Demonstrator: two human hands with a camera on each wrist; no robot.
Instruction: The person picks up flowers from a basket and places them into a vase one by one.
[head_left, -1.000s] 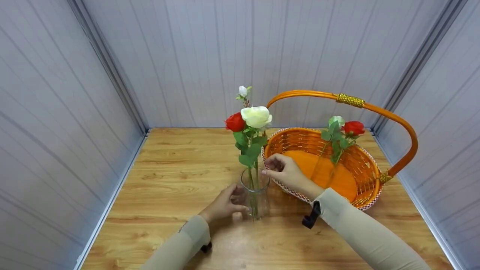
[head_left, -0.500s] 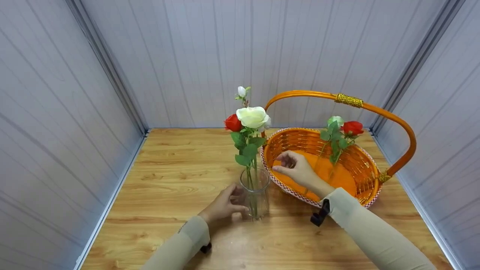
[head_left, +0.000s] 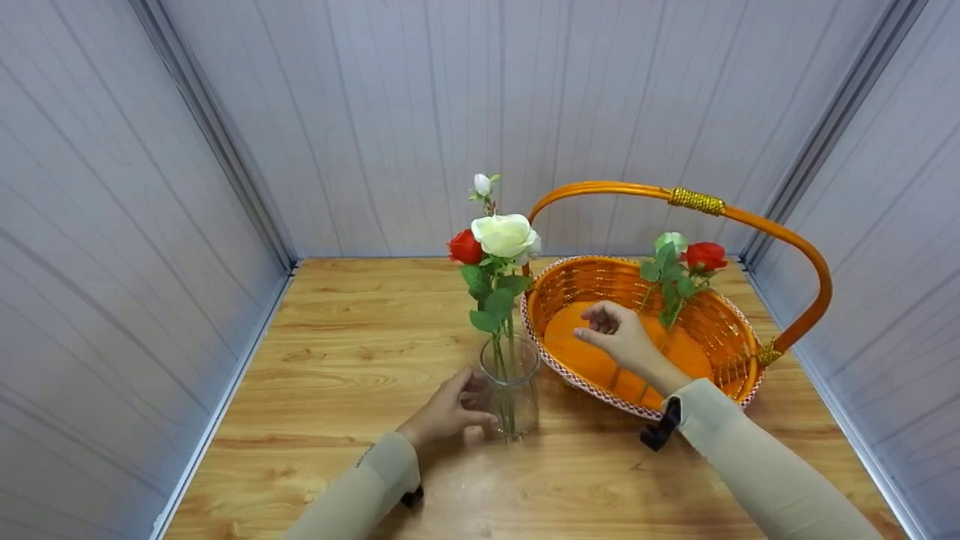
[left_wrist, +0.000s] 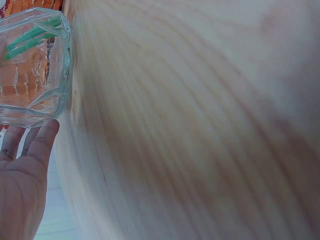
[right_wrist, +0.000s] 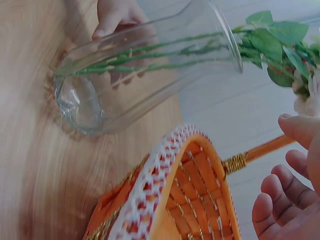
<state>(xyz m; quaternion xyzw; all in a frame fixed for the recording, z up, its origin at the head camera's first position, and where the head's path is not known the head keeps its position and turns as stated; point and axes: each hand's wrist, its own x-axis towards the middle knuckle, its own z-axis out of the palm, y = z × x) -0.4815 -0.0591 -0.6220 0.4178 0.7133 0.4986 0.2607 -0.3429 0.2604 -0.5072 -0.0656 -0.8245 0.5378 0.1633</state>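
Note:
A clear glass vase (head_left: pixel 517 405) stands upright on the table. It holds a red rose (head_left: pixel 466 247), a white rose (head_left: pixel 504 235) and a stem with a small white bud (head_left: pixel 482 184). My left hand (head_left: pixel 446 411) holds the vase low on its left side, thumb in front; in the left wrist view its fingertips (left_wrist: pixel 47 131) meet the glass. Over the orange wicker basket (head_left: pixel 645 411) is my right hand (head_left: pixel 621 341), fingers loosely curved with nothing in them. A red rose (head_left: pixel 705 256) and a pale greenish-white rose (head_left: pixel 671 241) lean inside the basket.
The basket's tall arched handle (head_left: pixel 814 262), wrapped with gold cord, rises over its right side and behind it. Pale panel walls (head_left: pixel 375 127) close off the back and both sides of the wooden table (head_left: pixel 337 360).
My right hand has moved right, away from the vase and flowers to over the basket. The white rose has shifted slightly left. My left hand stays at the vase.

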